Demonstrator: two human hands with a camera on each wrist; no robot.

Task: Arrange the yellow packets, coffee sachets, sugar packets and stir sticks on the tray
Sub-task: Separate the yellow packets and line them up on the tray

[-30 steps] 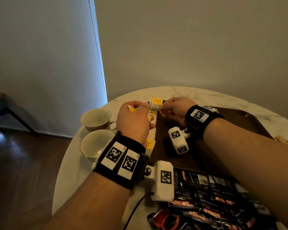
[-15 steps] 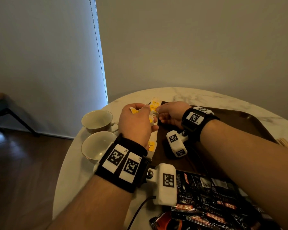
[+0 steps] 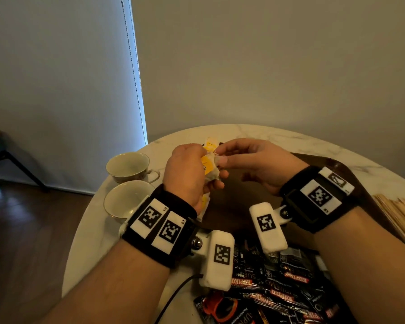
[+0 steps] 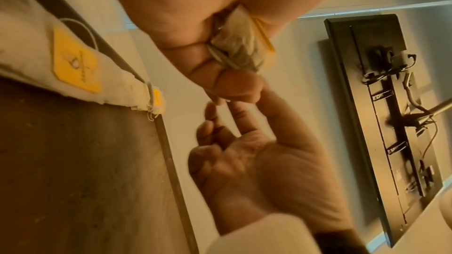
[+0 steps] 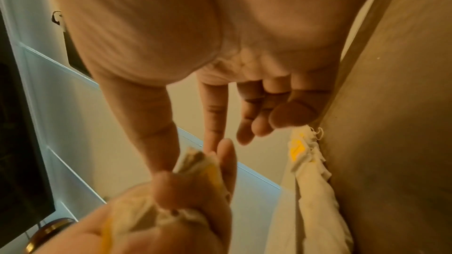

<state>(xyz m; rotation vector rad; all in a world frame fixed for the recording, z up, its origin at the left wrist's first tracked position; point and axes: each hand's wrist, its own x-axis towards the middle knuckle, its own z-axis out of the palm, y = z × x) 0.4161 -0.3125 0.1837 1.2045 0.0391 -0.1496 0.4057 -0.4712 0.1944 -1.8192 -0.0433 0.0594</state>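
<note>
- The left hand (image 3: 187, 174) is curled round a bunch of yellow packets (image 3: 209, 166), held above the left edge of the tray (image 3: 351, 174).
- In the left wrist view the fingers (image 4: 234, 86) clamp the crumpled bunch (image 4: 242, 45) against the palm.
- The right hand (image 3: 255, 164) meets the bunch at its top; thumb and forefinger close on the upper packet edge, the other fingers loosely extended.
- In the right wrist view the thumb (image 5: 151, 123) and forefinger tip touch the packet (image 5: 195, 161).
- More yellow packets (image 4: 75, 61) lie in a row along the left rim of the tray.
- Coffee sachets (image 3: 278, 284) lie in a pile on the table (image 3: 94, 235), near the person.
- Stir sticks (image 3: 398, 213) lie at the right, beside the tray.
- Two cups (image 3: 129, 167) stand on the table to the left of the hands.
</note>
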